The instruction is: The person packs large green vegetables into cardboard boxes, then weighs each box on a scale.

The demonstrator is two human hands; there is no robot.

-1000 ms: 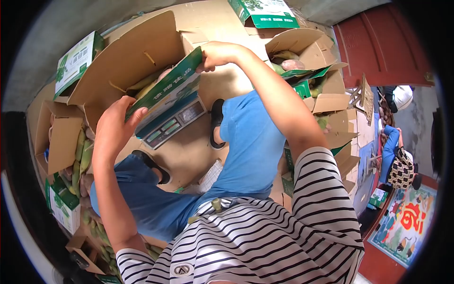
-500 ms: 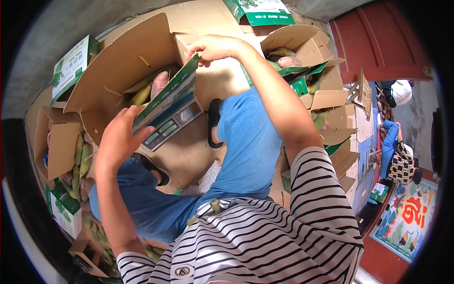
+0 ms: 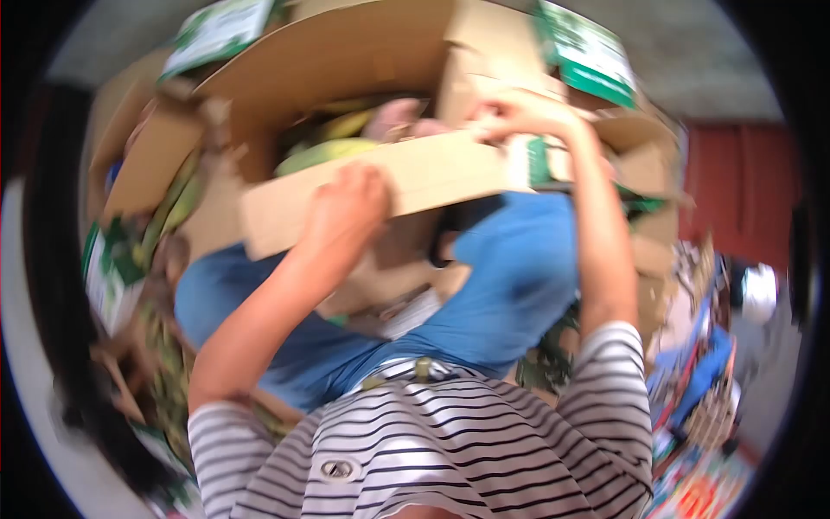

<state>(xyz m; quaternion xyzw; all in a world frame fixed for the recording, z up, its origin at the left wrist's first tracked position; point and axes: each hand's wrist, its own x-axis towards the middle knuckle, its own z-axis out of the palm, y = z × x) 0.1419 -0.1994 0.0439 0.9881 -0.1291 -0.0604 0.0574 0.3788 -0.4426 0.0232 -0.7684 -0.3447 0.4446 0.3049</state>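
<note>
An open cardboard box [image 3: 328,56] stands in front of my knees, with corn [image 3: 324,156] in green husks and pinkish sweet potatoes [image 3: 396,118] inside. Its front flap [image 3: 445,173] is folded outward, plain brown side up. My left hand [image 3: 347,203] lies across this flap with fingers curled at its upper edge, a little blurred. At the flap's right end, my right hand [image 3: 519,119] has its thumb and fingers closed on the cardboard by the box corner. The scale below is hidden behind the flap.
Printed green-and-white boxes [image 3: 588,52] stand behind. More open boxes [image 3: 644,160] line the right side. Loose corn [image 3: 177,203] and a box [image 3: 112,277] lie at left. A red door [image 3: 735,190] stands at far right, with a person in blue trousers [image 3: 705,372] below it.
The front flap has swung from upright, green print showing, to folded down with its brown side up. My left hand moved right onto the flap; my view turned left.
</note>
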